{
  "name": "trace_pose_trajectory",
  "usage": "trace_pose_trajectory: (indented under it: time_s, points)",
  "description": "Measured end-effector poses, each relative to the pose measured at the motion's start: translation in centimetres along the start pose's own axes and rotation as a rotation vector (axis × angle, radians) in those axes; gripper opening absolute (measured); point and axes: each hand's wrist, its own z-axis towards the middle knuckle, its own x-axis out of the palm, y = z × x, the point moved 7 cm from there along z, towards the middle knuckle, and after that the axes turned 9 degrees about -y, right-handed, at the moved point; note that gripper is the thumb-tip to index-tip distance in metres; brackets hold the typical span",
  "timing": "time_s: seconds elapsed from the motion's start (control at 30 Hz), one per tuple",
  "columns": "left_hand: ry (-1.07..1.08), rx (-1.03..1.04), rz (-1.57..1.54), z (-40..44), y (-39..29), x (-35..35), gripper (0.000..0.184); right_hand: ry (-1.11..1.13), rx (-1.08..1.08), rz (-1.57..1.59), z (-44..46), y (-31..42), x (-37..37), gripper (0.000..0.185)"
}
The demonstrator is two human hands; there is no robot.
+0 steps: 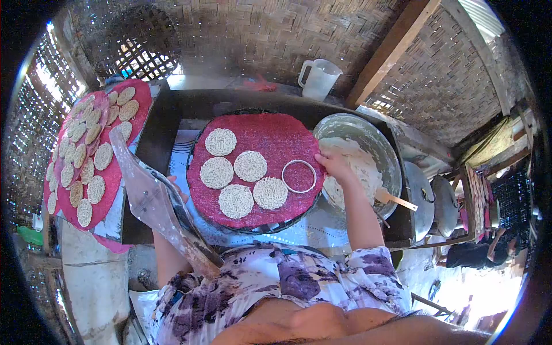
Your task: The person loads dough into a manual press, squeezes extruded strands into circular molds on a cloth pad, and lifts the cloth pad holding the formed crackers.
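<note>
A round tray covered in red cloth (276, 135) lies before me, bearing several pale, stringy discs (250, 166) and a thin white ring (299, 176) at its right. My right hand (335, 165) is closed at the tray's right rim, thumb on the cloth near the ring. To the left, my left hand (180, 191) is at the tray's lower left edge, mostly hidden behind a long, flour-smeared wooden tool (152, 192) that leans toward my chest; its fingers cannot be made out. Beside my right forearm stands a large metal basin (388, 150) with pale dough (351, 158).
A wooden-handled spatula (397, 199) rests in the basin. Dark raised boards (247, 100) frame the work area. Further left, more discs cover red cloths (135, 95). A plastic pitcher (320, 79) stands behind. Lidded pots (418, 198) are at right, with another person (474, 255) beyond.
</note>
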Motion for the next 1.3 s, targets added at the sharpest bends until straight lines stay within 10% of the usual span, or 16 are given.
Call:
trace_pose_trajectory:
  time_s: [0.4, 0.63, 0.83, 0.93, 1.0, 1.17, 1.3]
  points:
    - [0.008, -0.003, 0.001, -0.1, -0.3, 0.6, 0.036, 0.011, 0.407, 0.624, -9.3, -1.8, 3.6, 0.022]
    - [-0.012, -0.038, -0.069, -1.2, 0.7, 2.6, 0.058, 0.467, 0.654, 0.915, -17.6, -1.0, 10.8, 0.031]
    - [0.007, 0.743, 1.161, -1.2, 0.6, 3.5, 0.050, 0.860, 0.246, 0.026, -19.9, 0.2, 8.1, 0.039]
    - [0.347, 0.804, 0.978, -3.4, -2.2, 11.4, 0.056, 0.650, -0.249, -0.024, -18.5, 6.0, 4.7, 0.055]
    - [0.168, 0.634, 1.086, -2.6, 0.4, 13.4, 0.047, 0.613, -0.263, 0.324, -18.0, 9.8, 7.0, 0.062]
    - [0.481, 1.246, 1.462, -5.1, 2.6, 19.8, 0.054, 0.688, 0.020, 0.478, -17.6, 11.0, 8.9, 0.073]
    - [0.662, 0.015, 0.158, -2.6, 1.2, 19.9, 0.060, 0.744, 0.176, 0.554, -18.1, 10.9, 8.0, 0.073]
